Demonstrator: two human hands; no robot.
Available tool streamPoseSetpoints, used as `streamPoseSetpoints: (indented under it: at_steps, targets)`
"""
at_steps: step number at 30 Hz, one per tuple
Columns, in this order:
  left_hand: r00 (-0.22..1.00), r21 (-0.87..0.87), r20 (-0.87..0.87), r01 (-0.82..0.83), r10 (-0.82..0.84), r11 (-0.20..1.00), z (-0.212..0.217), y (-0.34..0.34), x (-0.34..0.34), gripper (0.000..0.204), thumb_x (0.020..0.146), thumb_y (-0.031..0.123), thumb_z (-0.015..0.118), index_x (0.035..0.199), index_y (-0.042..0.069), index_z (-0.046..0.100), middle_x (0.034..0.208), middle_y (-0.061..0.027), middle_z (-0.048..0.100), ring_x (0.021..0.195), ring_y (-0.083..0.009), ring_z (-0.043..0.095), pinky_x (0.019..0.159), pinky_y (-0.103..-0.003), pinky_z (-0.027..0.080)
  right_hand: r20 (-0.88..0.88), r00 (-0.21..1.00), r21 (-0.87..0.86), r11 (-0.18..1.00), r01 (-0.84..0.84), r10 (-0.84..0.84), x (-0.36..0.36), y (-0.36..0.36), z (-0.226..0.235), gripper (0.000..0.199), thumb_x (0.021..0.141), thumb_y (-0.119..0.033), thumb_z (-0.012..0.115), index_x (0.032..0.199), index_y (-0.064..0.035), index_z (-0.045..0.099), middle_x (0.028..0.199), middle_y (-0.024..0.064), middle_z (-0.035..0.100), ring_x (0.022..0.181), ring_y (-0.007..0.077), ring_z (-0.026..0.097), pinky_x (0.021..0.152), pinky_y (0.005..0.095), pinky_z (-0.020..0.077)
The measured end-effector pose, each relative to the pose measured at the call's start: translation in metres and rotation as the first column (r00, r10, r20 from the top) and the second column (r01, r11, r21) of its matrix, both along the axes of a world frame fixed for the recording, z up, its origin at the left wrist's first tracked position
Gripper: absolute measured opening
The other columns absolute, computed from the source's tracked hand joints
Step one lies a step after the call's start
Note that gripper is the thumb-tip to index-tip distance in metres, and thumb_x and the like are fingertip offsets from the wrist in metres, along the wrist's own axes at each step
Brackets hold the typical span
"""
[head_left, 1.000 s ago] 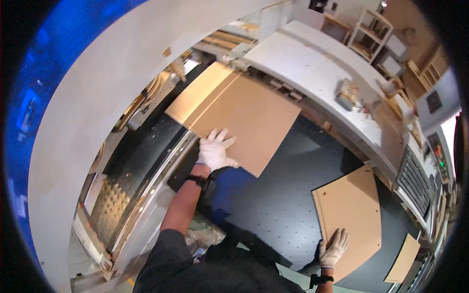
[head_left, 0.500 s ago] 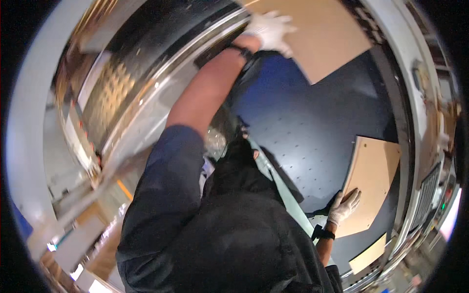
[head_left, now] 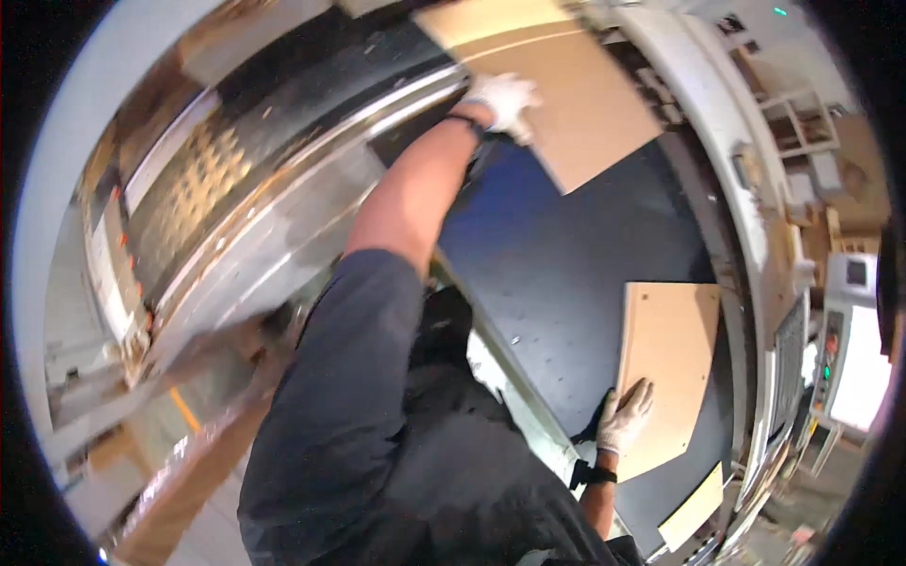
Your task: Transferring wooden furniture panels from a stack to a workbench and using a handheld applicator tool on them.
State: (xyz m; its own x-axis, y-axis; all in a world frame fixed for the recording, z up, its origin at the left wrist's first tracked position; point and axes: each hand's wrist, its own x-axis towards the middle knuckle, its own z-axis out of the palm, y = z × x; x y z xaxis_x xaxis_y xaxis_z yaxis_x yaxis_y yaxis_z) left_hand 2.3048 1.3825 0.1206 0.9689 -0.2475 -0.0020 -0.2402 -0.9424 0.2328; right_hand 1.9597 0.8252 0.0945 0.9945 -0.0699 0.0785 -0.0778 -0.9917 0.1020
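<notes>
My left hand (head_left: 505,102), in a white glove, reaches far forward and rests on the near-left edge of a large plain brown board (head_left: 590,108). Its fingers are spread. Close to my body on the right, my gloved right hand (head_left: 627,417) lies with fingers stretched out across the left edge of a smaller brown panel (head_left: 672,349). Small dark holes show near this panel's edges. Both boards lie on a dark tabletop (head_left: 566,255) dotted with small marks.
Beyond the large board is another light brown board (head_left: 491,21). A narrow pale strip of board (head_left: 694,509) lies nearer me on the right. A metal rail (head_left: 406,108) borders the table's left side; a machine frame (head_left: 727,141) runs along the right, with a lit screen (head_left: 861,354) past it.
The view has turned, so the boards and table appear further left and more of the far board shows. Both hands are still on the same boards.
</notes>
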Motion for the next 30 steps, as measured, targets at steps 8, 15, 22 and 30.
streamPoseSetpoints:
  at_steps: [8, 15, 22, 30]
  targets:
    - [0.998, 0.006, -0.056, -0.030, 0.030, 1.000, 0.005, 0.006, -0.010, 0.090, 0.065, 0.053, 0.087, 0.147, 0.029, 0.059, 0.166, -0.0072, 0.037, 0.153, -0.0371, 0.032, 0.120, -0.059, 0.034, -0.037, 0.998, 0.090, 0.995, 0.053, -0.050, -0.005, 0.015, 0.012, 0.089, 0.085, -0.049, 0.069, 0.154, 0.0003, 0.041, 0.160, 0.0286, 0.036, 0.148, 0.0490, 0.030, 0.124, 0.0582, 0.0218]
    - [0.997, 0.024, -0.073, -0.014, 0.016, 1.000, 0.001, 0.000, 0.000, 0.090, 0.067, 0.051, 0.088, 0.148, 0.028, 0.058, 0.166, -0.0065, 0.038, 0.153, -0.0340, 0.033, 0.119, -0.059, 0.035, 0.006, 0.996, 0.117, 0.989, 0.090, -0.092, -0.007, 0.016, 0.015, 0.088, 0.081, -0.049, 0.073, 0.149, 0.0004, 0.046, 0.156, 0.0290, 0.040, 0.146, 0.0487, 0.034, 0.122, 0.0589, 0.0226]
    - [1.000, -0.018, -0.002, -0.012, 0.012, 1.000, 0.011, 0.018, 0.008, 0.087, 0.064, 0.038, 0.090, 0.144, 0.018, 0.063, 0.163, -0.0121, 0.042, 0.152, -0.0373, 0.034, 0.123, -0.049, 0.034, 0.090, 0.995, 0.194, 0.981, 0.016, -0.034, 0.011, 0.030, 0.038, 0.082, 0.079, -0.047, 0.075, 0.144, -0.0023, 0.052, 0.150, 0.0255, 0.047, 0.141, 0.0462, 0.040, 0.119, 0.0592, 0.0285]
    - [0.980, -0.109, 0.059, 0.195, -0.189, 0.975, -0.027, 0.024, 0.026, 0.079, 0.071, 0.026, 0.085, 0.142, 0.002, 0.059, 0.159, -0.0236, 0.043, 0.145, -0.0412, 0.042, 0.123, -0.047, 0.033, 0.101, 0.991, 0.315, 0.948, 0.054, -0.090, -0.016, 0.019, 0.043, 0.071, 0.081, -0.044, 0.078, 0.138, -0.0063, 0.057, 0.147, 0.0225, 0.050, 0.141, 0.0431, 0.044, 0.117, 0.0573, 0.0327]
